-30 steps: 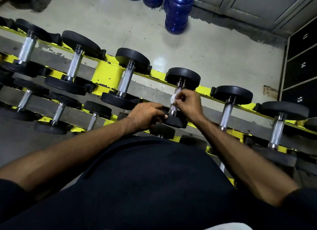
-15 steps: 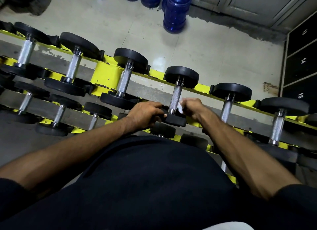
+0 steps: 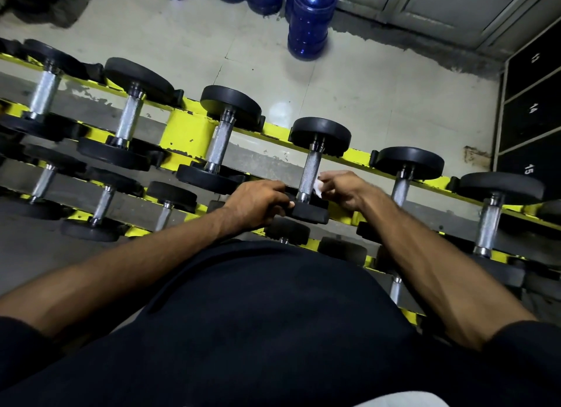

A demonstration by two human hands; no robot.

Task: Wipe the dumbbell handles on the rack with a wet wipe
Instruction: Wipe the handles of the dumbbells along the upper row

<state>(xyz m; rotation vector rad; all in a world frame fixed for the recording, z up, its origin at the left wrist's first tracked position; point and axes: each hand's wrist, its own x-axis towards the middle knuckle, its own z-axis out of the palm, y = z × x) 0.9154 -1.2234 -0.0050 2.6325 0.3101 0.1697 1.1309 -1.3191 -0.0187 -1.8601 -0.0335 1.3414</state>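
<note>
A yellow rack (image 3: 185, 133) holds several black dumbbells with knurled steel handles. My left hand (image 3: 258, 199) grips the near black head (image 3: 312, 214) of the middle dumbbell. Its steel handle (image 3: 311, 171) stands bare between my hands. My right hand (image 3: 343, 188) sits just right of that handle and pinches a small white wet wipe (image 3: 318, 188), which lies beside the handle's lower end. Whether the wipe touches the steel is unclear.
More dumbbells sit left (image 3: 220, 145) and right (image 3: 402, 188) on the top tier, with smaller ones on the lower tier (image 3: 103, 206). Blue water jugs (image 3: 309, 21) stand on the tiled floor beyond. Dark numbered lockers (image 3: 531, 109) line the right side.
My right hand with the wipe came off the middle dumbbell's handle and dropped down to its right side. My left hand stayed on the near head.
</note>
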